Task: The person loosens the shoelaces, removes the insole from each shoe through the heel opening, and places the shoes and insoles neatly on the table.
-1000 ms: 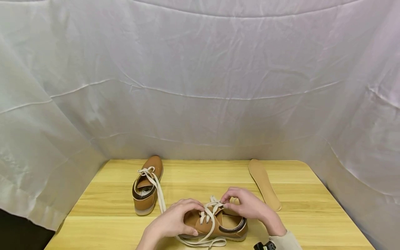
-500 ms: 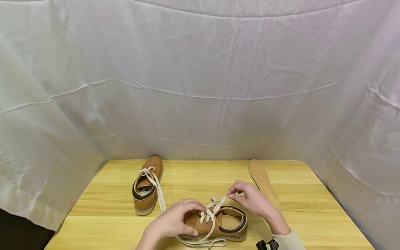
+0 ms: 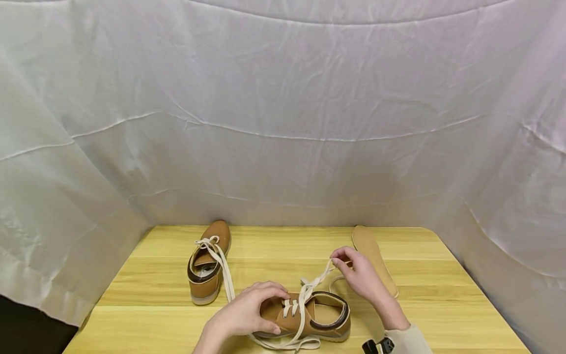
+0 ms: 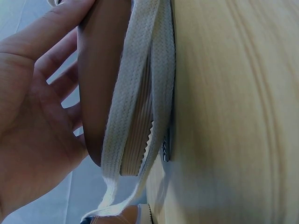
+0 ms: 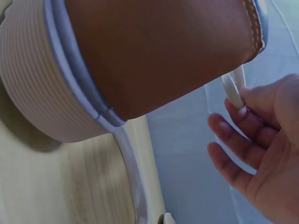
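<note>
A brown lace-up shoe (image 3: 289, 323) lies lengthwise near the table's front, toe to the left. My left hand (image 3: 247, 309) grips its toe, thumb on the near side and fingers across the top. Between thumb and forefinger my right hand (image 3: 359, 276) pinches a cream shoelace (image 3: 317, 281), stretched up and right from the tongue area. In the right wrist view the pinched lace (image 5: 232, 91) shows past the shoe's heel (image 5: 163, 51), the other fingers loosely bent. More lace (image 4: 119, 102) hangs along the sole edge in the left wrist view.
A second brown shoe (image 3: 203, 290) stands at the back left, a long lace (image 3: 227, 275) trailing from it toward the front. A tan insole (image 3: 376, 258) lies at the right, close to my right hand. Grey cloth (image 3: 283, 167) surrounds the wooden table (image 3: 433, 305).
My right hand has moved up and right, away from the shoe, drawing the lace out with it. The knotted lace over the tongue has stretched longer. My left hand stays on the toe.
</note>
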Tool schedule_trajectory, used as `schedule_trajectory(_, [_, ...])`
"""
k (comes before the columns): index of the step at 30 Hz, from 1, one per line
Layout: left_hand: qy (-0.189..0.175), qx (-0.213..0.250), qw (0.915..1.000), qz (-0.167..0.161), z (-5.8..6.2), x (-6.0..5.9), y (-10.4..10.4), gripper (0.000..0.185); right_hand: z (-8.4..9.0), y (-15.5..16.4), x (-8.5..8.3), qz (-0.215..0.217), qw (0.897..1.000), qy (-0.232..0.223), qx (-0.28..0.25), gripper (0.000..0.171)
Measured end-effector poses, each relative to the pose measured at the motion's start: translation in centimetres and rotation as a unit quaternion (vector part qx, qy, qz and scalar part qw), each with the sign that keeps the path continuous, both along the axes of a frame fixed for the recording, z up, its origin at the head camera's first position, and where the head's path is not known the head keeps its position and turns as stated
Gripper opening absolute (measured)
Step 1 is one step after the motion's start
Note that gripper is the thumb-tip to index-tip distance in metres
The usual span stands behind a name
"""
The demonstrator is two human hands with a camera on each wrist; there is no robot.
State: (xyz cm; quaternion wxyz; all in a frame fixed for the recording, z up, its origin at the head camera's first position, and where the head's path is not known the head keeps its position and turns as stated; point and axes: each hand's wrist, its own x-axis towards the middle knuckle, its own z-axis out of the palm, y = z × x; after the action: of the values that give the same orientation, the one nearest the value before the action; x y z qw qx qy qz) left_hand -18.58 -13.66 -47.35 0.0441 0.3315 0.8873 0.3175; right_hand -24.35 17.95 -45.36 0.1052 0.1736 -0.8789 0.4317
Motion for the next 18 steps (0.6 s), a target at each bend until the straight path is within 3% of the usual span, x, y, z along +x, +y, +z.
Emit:
schedule_trajectory(5, [0.0, 0.0, 1.0, 0.0, 0.0, 0.0, 0.0, 0.062, -0.2, 0.3, -0.2, -0.012, 0.999, -0.036, 0.0, 0.007])
schedule_trajectory(9, [0.0, 0.0, 1.0, 0.001, -0.1, 0.0, 0.0, 0.062, -0.3, 0.7, -0.2, 0.045, 0.996, -0.058, 0.054, 0.009])
schedule_trajectory(13, [-0.002, 0.001, 1.0, 0.002, -0.1, 0.0, 0.0, 0.062, -0.5, 1.1, -0.1, 0.121, 0.984, -0.07, 0.114, 0.01])
schedule_trajectory(18, [-0.005, 0.002, 1.0, 0.001, -0.1, -0.1, 0.0, 0.062, -0.6, 1.1, 0.0, 0.14, 0.98, -0.066, 0.127, 0.019])
